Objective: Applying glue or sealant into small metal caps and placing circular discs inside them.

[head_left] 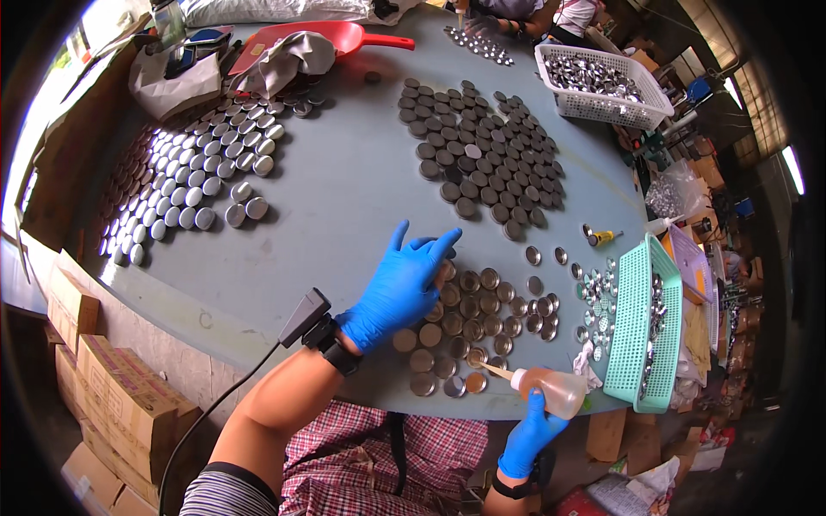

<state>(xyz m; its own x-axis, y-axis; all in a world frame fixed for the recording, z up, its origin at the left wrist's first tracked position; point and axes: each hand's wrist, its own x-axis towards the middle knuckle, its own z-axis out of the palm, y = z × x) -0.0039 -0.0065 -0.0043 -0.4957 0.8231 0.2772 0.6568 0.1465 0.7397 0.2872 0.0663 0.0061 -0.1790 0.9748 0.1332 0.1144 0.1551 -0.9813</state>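
My left hand [400, 279], in a blue glove, is over the left edge of a group of shallow round metal caps [472, 329] with their hollow sides up. Its fingers are spread; whether a fingertip touches a cap beneath is hidden. In my right hand [532, 437], also gloved blue, a translucent squeeze bottle [557, 391] with amber liquid lies tilted. Its thin nozzle [495, 370] points left, just above the nearest caps. Beyond my hands sits a large cluster of dark grey discs [486, 155]. Shiny silver caps [185, 176] cover the table's far left.
A green basket [615, 361] of small metal parts stands at the right edge, and a white basket [572, 107] at the back right. A yellow-handled tool [605, 237] lies near the caps. A red dustpan [344, 36] holds a cloth [297, 60]. Another person's hand [482, 24] works across the table.
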